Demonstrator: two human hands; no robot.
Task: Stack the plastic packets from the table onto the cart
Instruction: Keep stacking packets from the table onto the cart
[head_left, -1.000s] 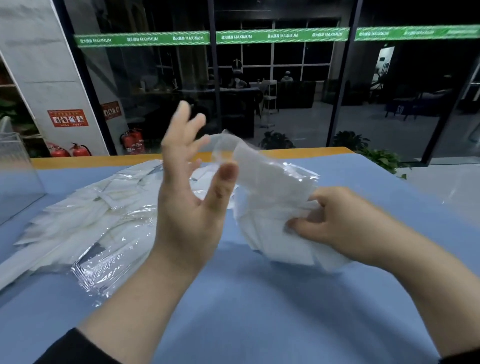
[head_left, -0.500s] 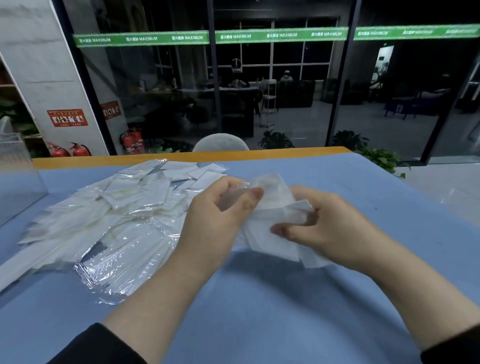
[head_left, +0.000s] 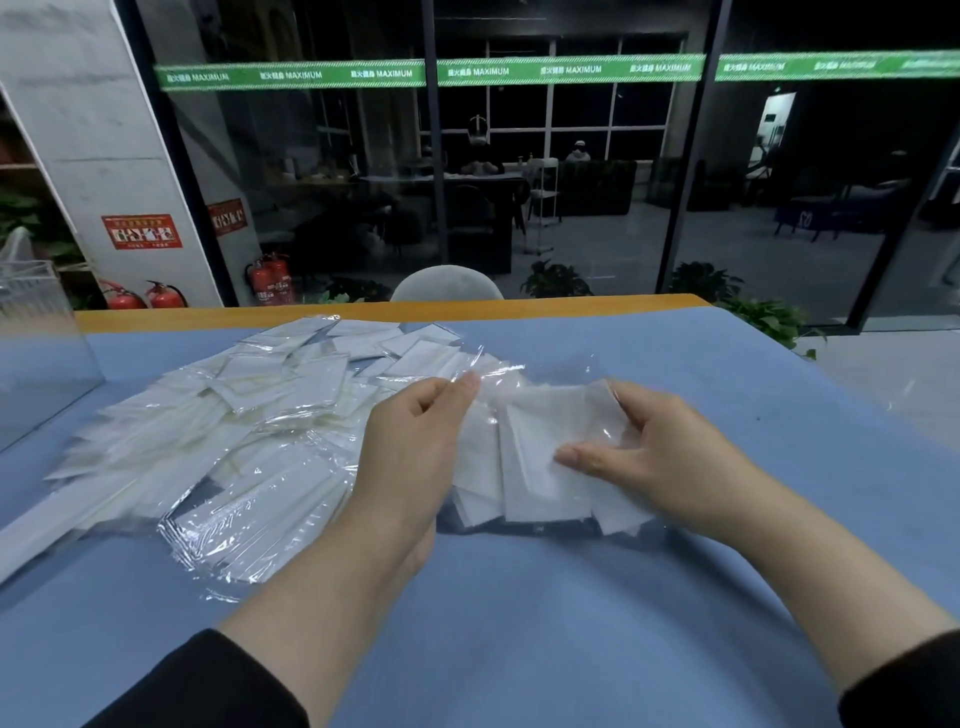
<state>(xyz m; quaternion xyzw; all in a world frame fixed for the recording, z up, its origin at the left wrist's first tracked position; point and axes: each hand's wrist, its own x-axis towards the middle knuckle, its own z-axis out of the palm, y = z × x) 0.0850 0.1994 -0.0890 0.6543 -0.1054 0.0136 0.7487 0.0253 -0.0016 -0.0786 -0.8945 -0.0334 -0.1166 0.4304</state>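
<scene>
While the left hand (head_left: 415, 447) pinches the bundle (head_left: 535, 457) at its top left corner and the right hand (head_left: 670, 457) clamps its right edge, mid-frame just above the desk (head_left: 519, 623), squaring the slippery packets evenly should keep them from fanning out.

A heap of packets (head_left: 218, 431) lies on the left half of the table (head_left: 571, 623), reaching from near its far edge toward its left edge. Right of the heap, near the table's middle, a small bundle (head_left: 535, 457) sits between the left hand (head_left: 410, 447) and the right hand (head_left: 660, 457). A clear box (head_left: 36, 353) stands at the far left corner. A chair back (head_left: 447, 283) rises behind the far edge.
</scene>
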